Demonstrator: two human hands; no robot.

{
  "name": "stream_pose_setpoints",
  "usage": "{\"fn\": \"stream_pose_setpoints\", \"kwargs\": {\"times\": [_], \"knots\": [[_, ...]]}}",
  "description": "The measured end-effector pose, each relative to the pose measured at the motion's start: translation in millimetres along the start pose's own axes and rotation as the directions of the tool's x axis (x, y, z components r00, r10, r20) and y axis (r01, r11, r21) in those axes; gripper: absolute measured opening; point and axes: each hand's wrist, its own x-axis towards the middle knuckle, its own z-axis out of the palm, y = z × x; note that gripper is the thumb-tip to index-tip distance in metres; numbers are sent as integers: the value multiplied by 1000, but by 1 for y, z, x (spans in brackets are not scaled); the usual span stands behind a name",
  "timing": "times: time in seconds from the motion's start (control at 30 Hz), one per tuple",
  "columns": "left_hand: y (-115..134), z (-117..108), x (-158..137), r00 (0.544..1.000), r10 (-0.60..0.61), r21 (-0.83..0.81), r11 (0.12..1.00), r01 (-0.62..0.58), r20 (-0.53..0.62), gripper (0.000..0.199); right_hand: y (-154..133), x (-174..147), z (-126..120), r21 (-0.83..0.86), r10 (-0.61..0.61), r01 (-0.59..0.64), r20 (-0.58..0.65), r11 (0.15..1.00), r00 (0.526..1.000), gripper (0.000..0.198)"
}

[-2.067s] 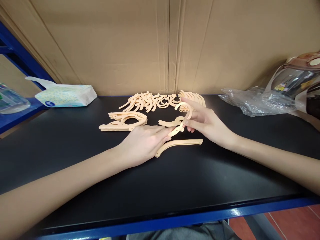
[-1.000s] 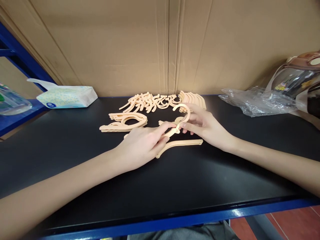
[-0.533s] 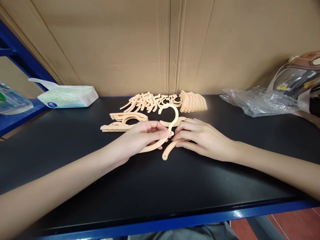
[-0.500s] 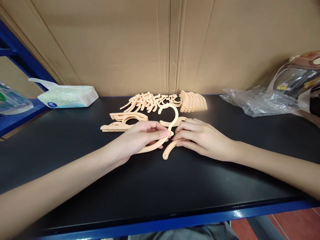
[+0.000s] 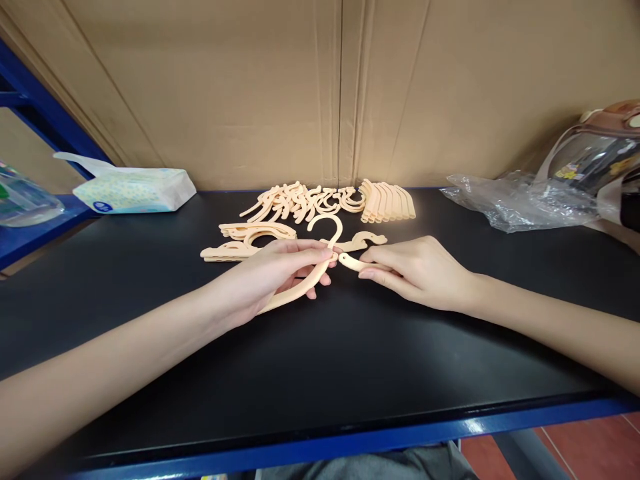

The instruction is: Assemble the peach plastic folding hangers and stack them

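The left grip (image 5: 273, 270) pinches the hook (image 5: 339, 230) at its base, the right grip (image 5: 420, 272) clasps a curved bar (image 5: 353, 263) just beside the hook, both likely light, stiff, best held near their ends.

Hanger hook (image 5: 340, 230) in left grip (image 5: 274, 272)

— Shown at rear?
— Brown cardboard (image 5: 225, 93), across nearly the full width, divided near the middle by a dark vertical seam (image 5: 341, 87).
— At left?
— Blue frame (image 5: 55, 113), slanting in this view, with a low shelf (image 5: 30, 243).
— In the foreground?
— Black surface (image 5: 320, 373), bordered in front by a glossy blue rail (image 5: 350, 443).
— Beneath, at lower right?
— Red tiled floor (image 5: 595, 440) with pale joints, crossed by a grey bar (image 5: 530, 455).
— Lighting?
— Reflected as a bright spot on the rail and a faint sheen on the surface.
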Motion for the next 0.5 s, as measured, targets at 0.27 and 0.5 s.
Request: {"fn": "stream_pose_setpoints", "kwargs": {"times": [0.27,0.5], "knots": [[1,-1,0,999,-32,27,999,31,17,20,2,1,3,-51,-60,58,-35,997,998,32],[3,-1,1,997,-64,-3,998,64,51,16,0,1,5,-118,-78,63,-132,991,988,31]]}}
